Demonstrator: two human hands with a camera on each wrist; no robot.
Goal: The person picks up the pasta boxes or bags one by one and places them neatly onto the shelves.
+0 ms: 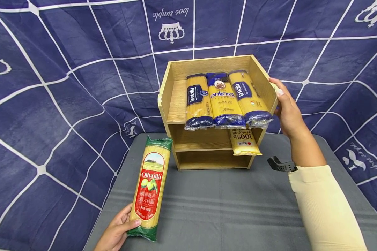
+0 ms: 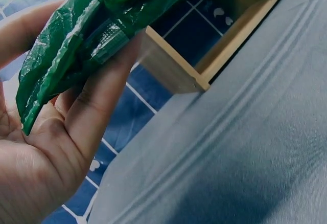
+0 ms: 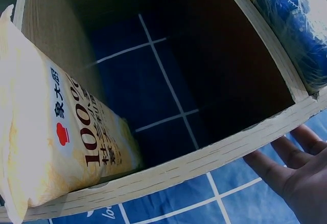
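In the head view, my left hand (image 1: 116,226) holds the lower end of a spaghetti pack (image 1: 149,188) with green ends and a red label, tilted upright. The left wrist view shows its crinkled green end (image 2: 102,35) against the fingers. My right hand (image 1: 289,108) rests on the right side panel of a wooden shelf (image 1: 176,104). From the right wrist view, its fairly straight fingers (image 3: 276,170) touch the panel's outer side; the thumb is out of that view. Three pasta packs, including a yellow-and-blue one (image 1: 224,99), lie side by side on the top level.
A yellow pasta pack (image 1: 245,141) lies at the right of the middle level, its end jutting past the front edge. Grey cloth (image 1: 213,209) covers the table. Blue checked fabric (image 1: 113,42) hangs behind and at the sides. A black strap piece (image 1: 281,164) sticks out from the right wrist.
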